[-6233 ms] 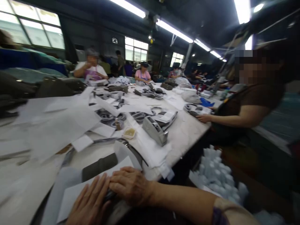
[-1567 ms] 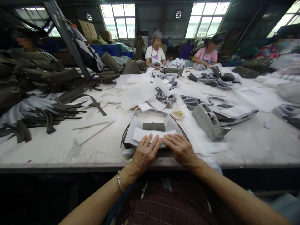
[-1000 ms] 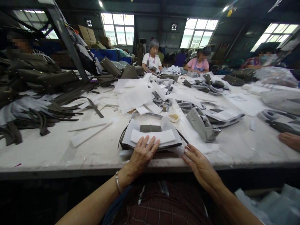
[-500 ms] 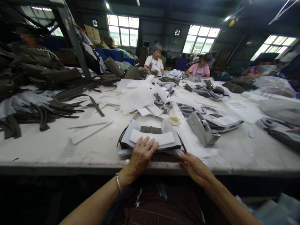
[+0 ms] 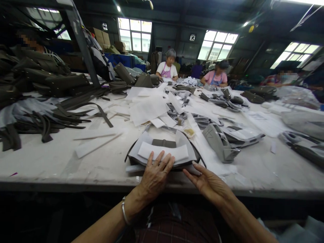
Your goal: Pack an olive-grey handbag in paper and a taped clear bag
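A dark grey-brown bag piece [image 5: 129, 158], apparently part of a handbag, lies near the table's front edge. Pale sheets line it, and a white padded strip [image 5: 163, 151] rests on top. My left hand [image 5: 157, 173] is open, palm down, its spread fingertips on the strip's front edge. At the bag's front right corner is my right hand [image 5: 209, 182]. Its thumb and fingers close around the edge of a pale sheet [image 5: 191, 168] under the bag's front. What lies beneath the left palm is hidden.
White sheets [image 5: 149, 108] pile behind the bag. A small dish [image 5: 189, 132] and a grey bag-shaped piece [image 5: 219, 143] stand to the right. Dark straps [image 5: 45, 125] lie left, near a metal post [image 5: 86, 47]. Co-workers [image 5: 167, 69] sit across the table [image 5: 101, 165].
My right hand has shifted left along the bag's front edge. My left hand has moved slightly right and down, its fingers now at the strip's front edge.
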### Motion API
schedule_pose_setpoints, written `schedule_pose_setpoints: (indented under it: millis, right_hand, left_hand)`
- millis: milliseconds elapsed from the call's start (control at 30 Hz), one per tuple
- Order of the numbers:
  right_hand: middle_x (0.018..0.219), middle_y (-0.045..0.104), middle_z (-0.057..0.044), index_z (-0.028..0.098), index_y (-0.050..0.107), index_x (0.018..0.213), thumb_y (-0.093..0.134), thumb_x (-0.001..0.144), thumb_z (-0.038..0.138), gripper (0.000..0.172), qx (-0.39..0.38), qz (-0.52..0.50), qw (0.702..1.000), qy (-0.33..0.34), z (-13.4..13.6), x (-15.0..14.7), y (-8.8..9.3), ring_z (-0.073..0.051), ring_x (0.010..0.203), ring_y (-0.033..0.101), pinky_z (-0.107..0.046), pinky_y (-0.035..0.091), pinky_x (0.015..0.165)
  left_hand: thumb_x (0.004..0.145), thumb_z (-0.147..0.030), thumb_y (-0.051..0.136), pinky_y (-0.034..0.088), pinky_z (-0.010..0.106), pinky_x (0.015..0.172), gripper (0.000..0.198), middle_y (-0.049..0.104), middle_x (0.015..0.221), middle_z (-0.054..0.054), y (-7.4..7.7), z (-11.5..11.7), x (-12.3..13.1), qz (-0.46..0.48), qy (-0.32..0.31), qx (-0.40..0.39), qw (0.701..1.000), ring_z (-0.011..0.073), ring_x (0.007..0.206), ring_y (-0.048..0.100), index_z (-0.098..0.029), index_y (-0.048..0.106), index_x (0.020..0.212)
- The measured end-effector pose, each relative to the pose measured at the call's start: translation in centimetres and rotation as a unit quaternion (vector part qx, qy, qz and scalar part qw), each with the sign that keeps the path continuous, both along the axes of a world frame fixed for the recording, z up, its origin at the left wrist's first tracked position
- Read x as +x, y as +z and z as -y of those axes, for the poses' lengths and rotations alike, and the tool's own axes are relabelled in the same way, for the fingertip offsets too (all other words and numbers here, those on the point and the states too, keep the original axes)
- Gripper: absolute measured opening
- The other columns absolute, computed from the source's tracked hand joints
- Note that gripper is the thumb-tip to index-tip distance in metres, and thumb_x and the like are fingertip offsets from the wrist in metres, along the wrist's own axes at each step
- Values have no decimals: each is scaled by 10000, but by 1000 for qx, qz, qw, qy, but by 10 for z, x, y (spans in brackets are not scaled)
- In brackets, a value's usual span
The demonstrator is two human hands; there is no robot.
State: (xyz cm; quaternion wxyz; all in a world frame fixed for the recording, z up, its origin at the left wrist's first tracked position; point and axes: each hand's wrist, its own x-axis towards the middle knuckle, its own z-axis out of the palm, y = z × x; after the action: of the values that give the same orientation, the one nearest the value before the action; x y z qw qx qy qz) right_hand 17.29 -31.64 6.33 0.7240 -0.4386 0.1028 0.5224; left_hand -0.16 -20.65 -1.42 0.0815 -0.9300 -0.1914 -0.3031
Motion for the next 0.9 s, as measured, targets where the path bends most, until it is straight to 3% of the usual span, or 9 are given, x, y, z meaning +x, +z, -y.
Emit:
schedule_pose_setpoints:
  millis: [100,233,367,500,633,733,800,833,900]
  right_hand:
    - [898,653,-14,154,588,864,866,479,-30,509,-9,13,1000,14,-1,-2,5,-186,910,646,-457,578,922]
    - [977,660,-37,128,603,937,909,498,73,539,8,112,991,70,2,-7,-3,-185,923,641,-372,610,849]
    - [1050,655,-61,113,584,1097,892,627,294,591,4,275,956,101,2,-7,-17,-189,928,631,-380,621,814]
    - [1015,658,-90,82,603,1066,883,583,441,664,-48,385,917,94,-7,-5,-26,-253,892,651,-372,639,650]
    - [949,645,-68,108,582,1009,864,581,483,635,-61,391,918,42,-18,-5,-41,-261,800,676,-319,590,493]
    - [1010,644,-70,142,509,1092,840,628,496,671,-51,339,939,38,-16,0,-55,-251,830,688,-297,582,539]
    - [1086,648,-85,154,497,1123,791,695,492,620,-57,334,934,117,-3,10,-55,-241,872,689,-307,591,612]
    - [1063,661,-89,146,520,1087,768,719,473,551,-79,350,914,190,6,17,-50,-230,849,691,-297,583,610]
    - [880,689,-80,125,571,936,724,745,423,385,-150,393,831,365,24,30,-31,-197,703,681,-241,524,513]
  left_hand:
    - [979,-288,453,150,568,1186,472,426,1503,16,-2,0,1,16,14,27,999,288,1405,326,-174,450,1437]
    - [986,-200,439,240,485,1173,374,569,1372,21,-6,-6,9,81,26,64,994,246,1329,437,-154,542,1343]
    - [994,-164,404,301,426,1135,350,612,1310,51,-8,-7,14,123,20,64,990,226,1279,496,-130,566,1303]
    - [1010,-154,323,312,425,1118,370,616,1296,85,-10,-3,18,136,36,66,988,227,1252,523,-112,572,1280]
    - [1024,-159,250,344,391,1079,407,648,1228,81,-13,-3,26,136,46,73,987,204,1181,569,-107,598,1229]
    - [1037,-189,209,366,365,1039,443,660,1190,71,-15,-7,30,128,33,69,989,188,1148,580,-121,615,1203]
    - [1040,-203,207,366,365,1032,450,663,1179,65,-16,-10,30,128,26,65,989,186,1146,577,-133,622,1199]
    - [1041,-210,210,363,365,1033,450,663,1178,61,-17,-10,29,129,24,64,989,187,1150,574,-139,626,1197]
    - [1041,-216,230,358,360,1040,435,663,1181,48,-18,-11,27,131,16,62,989,183,1160,567,-154,634,1189]
